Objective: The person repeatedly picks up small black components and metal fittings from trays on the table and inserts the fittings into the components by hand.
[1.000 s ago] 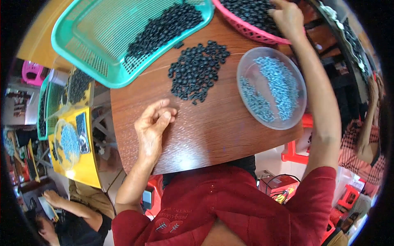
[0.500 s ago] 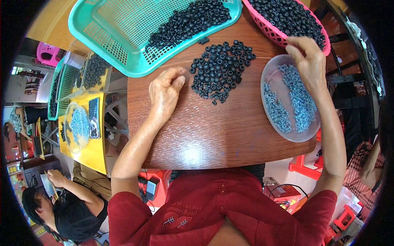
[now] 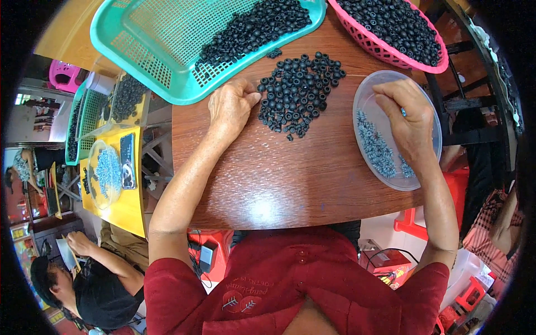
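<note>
Holding tiny shiny blue piece, your R hand sits over clear round plastic tray; L hand curled, can't tell if gripping, by loose round black beads, prob. central for reach.

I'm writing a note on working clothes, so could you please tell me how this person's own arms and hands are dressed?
The left sleeve and right sleeve are short, loose and plain dark red, ending above the elbows. The left forearm and right forearm are bare. The left hand and right hand are ungloved.
</note>
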Motion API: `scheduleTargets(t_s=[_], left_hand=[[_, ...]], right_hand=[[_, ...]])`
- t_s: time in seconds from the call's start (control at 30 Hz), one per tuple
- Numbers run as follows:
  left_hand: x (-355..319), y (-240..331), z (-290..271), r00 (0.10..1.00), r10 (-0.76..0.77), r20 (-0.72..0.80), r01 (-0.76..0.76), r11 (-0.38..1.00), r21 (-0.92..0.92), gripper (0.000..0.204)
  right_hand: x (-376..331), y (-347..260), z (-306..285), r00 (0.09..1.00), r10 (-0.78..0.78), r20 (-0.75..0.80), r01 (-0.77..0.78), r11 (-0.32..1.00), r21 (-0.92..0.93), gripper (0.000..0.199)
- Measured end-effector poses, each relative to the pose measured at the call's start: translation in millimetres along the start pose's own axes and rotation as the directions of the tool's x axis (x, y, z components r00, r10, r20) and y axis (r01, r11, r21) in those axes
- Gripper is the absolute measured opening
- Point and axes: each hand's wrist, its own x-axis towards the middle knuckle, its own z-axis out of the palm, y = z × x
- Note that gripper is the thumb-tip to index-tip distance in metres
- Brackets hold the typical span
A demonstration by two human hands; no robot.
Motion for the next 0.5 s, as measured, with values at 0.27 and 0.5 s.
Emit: scheduleTargets(t_s=[0.27, 0.5], left_hand=[[-22, -9, 2, 0.946, 0.29, -0.145, -0.272, 0.953, 0.132, 0.016], [-58, 20, -14, 0.998, 0.038, -0.04, -0.054, 0.824, -0.565, 0.023]], right_hand=[[-28, -12, -6, 0.997, 0.072, 0.014, -0.072, 0.997, 0.031, 0.011], [-46, -35, -13, 0.987, 0.163, 0.003, -0.163, 0.979, 0.124, 0.013]])
